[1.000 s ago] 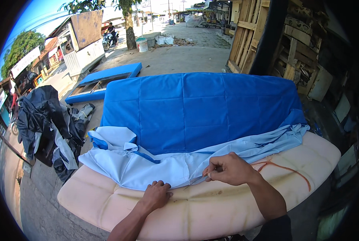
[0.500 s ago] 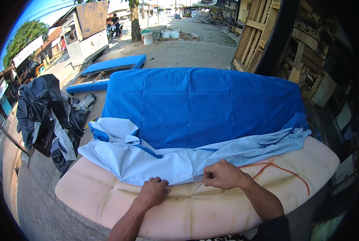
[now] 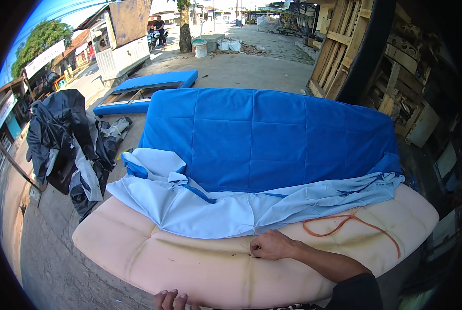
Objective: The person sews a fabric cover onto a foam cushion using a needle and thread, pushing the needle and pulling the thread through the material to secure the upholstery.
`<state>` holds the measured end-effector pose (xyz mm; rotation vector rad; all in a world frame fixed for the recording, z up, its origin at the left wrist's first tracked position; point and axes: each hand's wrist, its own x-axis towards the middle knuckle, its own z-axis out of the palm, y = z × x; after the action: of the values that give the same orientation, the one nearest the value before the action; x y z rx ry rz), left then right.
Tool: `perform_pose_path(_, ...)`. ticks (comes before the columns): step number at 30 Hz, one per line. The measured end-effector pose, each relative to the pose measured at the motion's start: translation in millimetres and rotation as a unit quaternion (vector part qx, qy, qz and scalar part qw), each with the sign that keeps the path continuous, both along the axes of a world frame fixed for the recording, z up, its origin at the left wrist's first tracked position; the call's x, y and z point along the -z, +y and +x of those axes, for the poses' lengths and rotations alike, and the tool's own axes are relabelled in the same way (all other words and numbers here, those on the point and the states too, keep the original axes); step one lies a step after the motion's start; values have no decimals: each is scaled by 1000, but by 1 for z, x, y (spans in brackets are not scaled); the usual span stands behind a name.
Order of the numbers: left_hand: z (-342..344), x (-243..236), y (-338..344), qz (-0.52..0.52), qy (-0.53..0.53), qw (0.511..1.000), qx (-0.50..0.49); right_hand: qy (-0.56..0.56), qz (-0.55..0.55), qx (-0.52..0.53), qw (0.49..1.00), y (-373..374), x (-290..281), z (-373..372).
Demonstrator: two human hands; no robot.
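My right hand (image 3: 272, 245) is closed in a pinch, pressed down on the pale foam cushion (image 3: 200, 268) at its middle crease. Whatever its fingertips hold is hidden. Only the fingers of my left hand (image 3: 173, 299) show, slightly apart at the foam's near edge by the lower rim. A blue cover (image 3: 272, 137) spreads over the far part, its light-blue underside (image 3: 205, 214) folded back across the foam. A faint thin thread (image 3: 250, 227) lies on that underside, just beyond my right hand. An orange-brown cord (image 3: 339, 223) curves over the foam to the right.
Crumpled black and grey sheeting (image 3: 65, 139) lies on the ground at left. Behind it rests a blue padded frame (image 3: 145, 92). Wooden pallets (image 3: 339, 49) and scrap wood (image 3: 404, 77) stand at right. A white bucket (image 3: 199, 48) sits near a tree; a person (image 3: 159, 30) is far off.
My left hand has moved from the crease back to the foam's near edge. My right hand has lowered onto the foam; the thin needle-like strand below it no longer shows. The view has shifted slightly.
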<state>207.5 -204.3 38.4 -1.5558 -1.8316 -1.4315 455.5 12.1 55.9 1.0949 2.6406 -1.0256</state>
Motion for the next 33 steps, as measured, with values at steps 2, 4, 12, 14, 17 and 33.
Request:
perform_pose_path(2,20,-25,-2,-18,180,983,13,-53,-44,-27,997,8,1,2)
perform_pose_path(4,29,12,8,-19,167,986,-7,-26,-7,-30,999,15,-17,5)
perform_pose_path(12,29,-81,152,17,126,992,24,261,391,182,864,-35,-195,39)
perform_pose_path(14,27,-95,177,35,128,991,24,314,277,163,894,-76,-197,45)
perform_pose_path(17,35,-107,203,50,120,991,18,270,87,73,956,-106,-125,31)
perform_pose_path(33,49,-121,231,58,131,990,-2,358,-57,416,834,-61,92,-25)
